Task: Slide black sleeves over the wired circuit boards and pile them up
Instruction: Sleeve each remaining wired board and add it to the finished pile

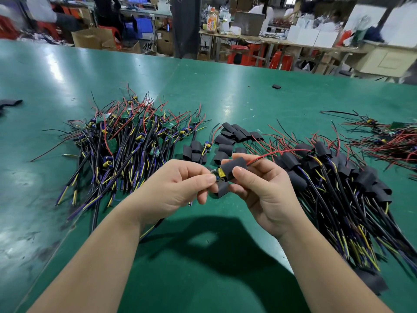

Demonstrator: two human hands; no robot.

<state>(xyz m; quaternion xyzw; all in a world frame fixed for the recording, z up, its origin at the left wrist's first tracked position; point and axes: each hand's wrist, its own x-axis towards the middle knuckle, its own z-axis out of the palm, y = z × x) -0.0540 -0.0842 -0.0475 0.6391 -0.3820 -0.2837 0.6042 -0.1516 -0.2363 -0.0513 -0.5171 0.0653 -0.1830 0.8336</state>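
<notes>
above the table (203,267), the left hand (180,184) pinches the wired circuit board (220,174) by its end while the right hand (259,188) pinches a black sleeve (234,167) partly over it, red lead (270,154) threaded out the far side, so the tube can slide on. both wrists angle inward. bare boards (126,136) lie left, loose sleeves (234,133) between, the sleeved pile (338,175) right.

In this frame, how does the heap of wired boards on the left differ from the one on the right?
The left heap shows bare green boards; the right heap has black sleeves over its boards. The left heap lies beyond the left hand, which pinches a wired board; the right heap lies beside the right hand, which holds a sleeve, and reaches nearer the camera. Both are black cables with red leads on the green table.
</notes>
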